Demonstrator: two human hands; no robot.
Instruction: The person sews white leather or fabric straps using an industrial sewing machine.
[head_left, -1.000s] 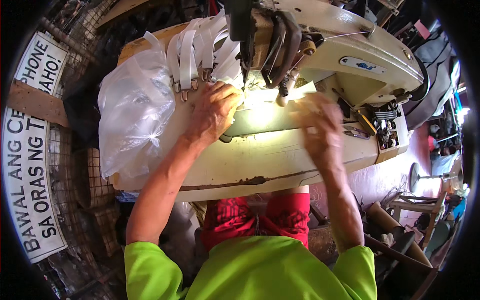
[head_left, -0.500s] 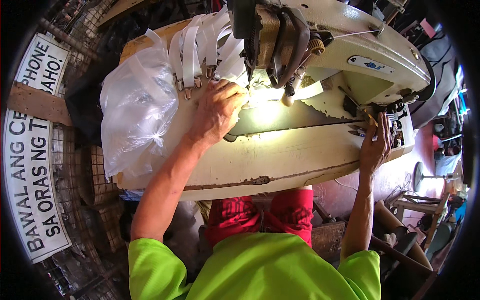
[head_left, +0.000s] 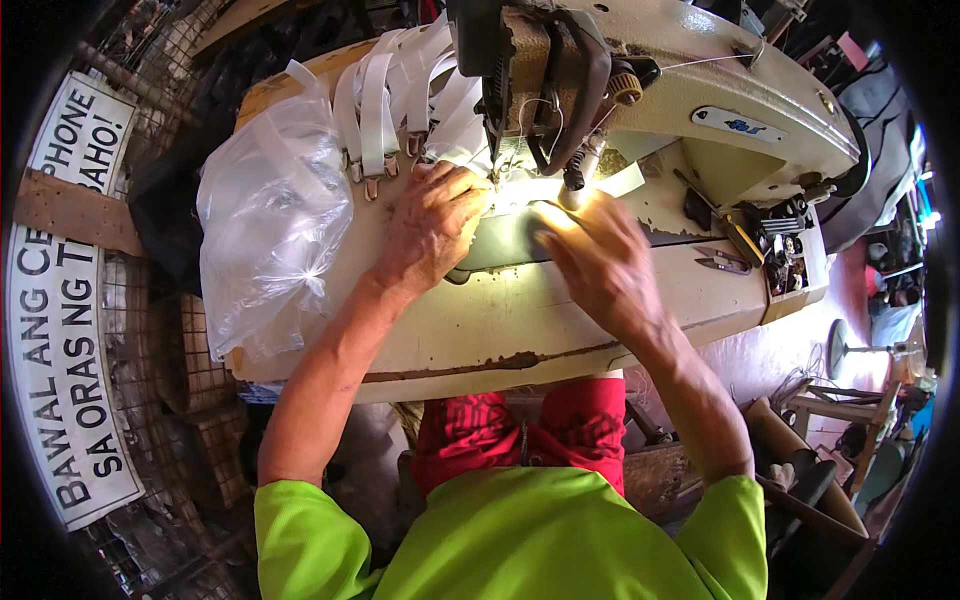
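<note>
Beside the needle of a cream sewing machine (head_left: pixel 690 75), my left hand (head_left: pixel 430 225) is closed, its fingertips pressed onto a white strap (head_left: pixel 622 184). The strap runs under the needle area, and its free end sticks out to the right. My right hand (head_left: pixel 608 262) is over the machine bed just right of the needle, close to the lit lamp (head_left: pixel 576 172). Motion blurs its fingers, so whether they hold anything is unclear. Beyond my left hand lies a bundle of white straps (head_left: pixel 378 110) with metal clips (head_left: pixel 372 188) at their ends.
A knotted clear plastic bag (head_left: pixel 275 230) sits on the table's left side. Thread snips (head_left: pixel 722 262) lie at the right, near an open box of small metal parts (head_left: pixel 790 272). A white sign (head_left: pixel 60 300) hangs on wire mesh at the far left.
My right hand has moved left from the parts box to beside the needle, uncovering the snips and the box. My left hand has stayed almost where it was.
</note>
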